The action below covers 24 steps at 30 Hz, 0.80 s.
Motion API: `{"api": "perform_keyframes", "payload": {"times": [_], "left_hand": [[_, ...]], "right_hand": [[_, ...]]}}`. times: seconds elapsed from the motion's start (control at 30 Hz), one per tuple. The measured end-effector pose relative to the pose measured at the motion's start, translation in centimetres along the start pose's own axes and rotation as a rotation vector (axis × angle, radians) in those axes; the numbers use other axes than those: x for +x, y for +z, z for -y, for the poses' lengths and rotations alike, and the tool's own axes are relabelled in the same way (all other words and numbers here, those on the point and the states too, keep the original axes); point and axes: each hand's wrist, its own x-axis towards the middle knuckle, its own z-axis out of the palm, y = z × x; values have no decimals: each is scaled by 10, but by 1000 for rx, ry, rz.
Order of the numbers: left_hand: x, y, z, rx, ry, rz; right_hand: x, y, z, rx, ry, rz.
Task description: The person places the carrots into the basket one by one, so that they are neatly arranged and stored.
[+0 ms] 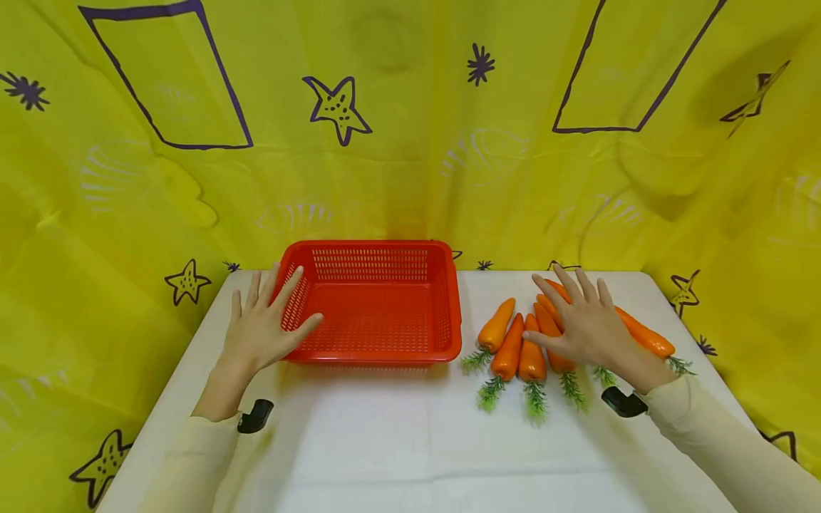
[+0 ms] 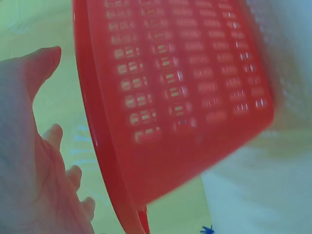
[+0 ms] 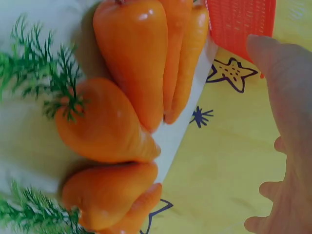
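A red plastic basket (image 1: pixel 372 356) with slotted walls stands at the back of the table, left of centre. My left hand (image 1: pixel 259 331) is spread over its left end, fingers straight and holding nothing; the left wrist view shows the basket's slotted side (image 2: pixel 185 87) beside the palm. To the right lie several orange carrots (image 1: pixel 509 349) with green leafy tops, fanned out on the cloth. Above them my right hand (image 1: pixel 586 324) is spread with nothing in it, hiding part of the bunch. In the right wrist view the carrots (image 3: pixel 131 53) lie below the right hand (image 3: pixel 292 131).
White cloth covers the table (image 1: pixel 385 442). A yellow curtain (image 1: pixel 410 178) with stars and shell drawings hangs close behind the table and along both sides. Each wrist carries a small black device (image 1: pixel 255 417).
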Motion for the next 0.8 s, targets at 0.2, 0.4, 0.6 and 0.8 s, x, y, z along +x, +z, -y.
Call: {"api": "perform_keyframes", "payload": {"times": [0.2,0.4,0.6,0.8], "left_hand": [[2,-9,16,-34,-3,22],[3,-13,29,-136,-28,59],[3,-12,45,-327,12,44],[1,-10,55,-452,-3,61]], "right_hand": [[5,-5,-12,23,-27,-8],[3,-8,-27,51,-23,-12],[1,-10,-47,64,3,24],[-2,-12,-67,115,45,61]]}}
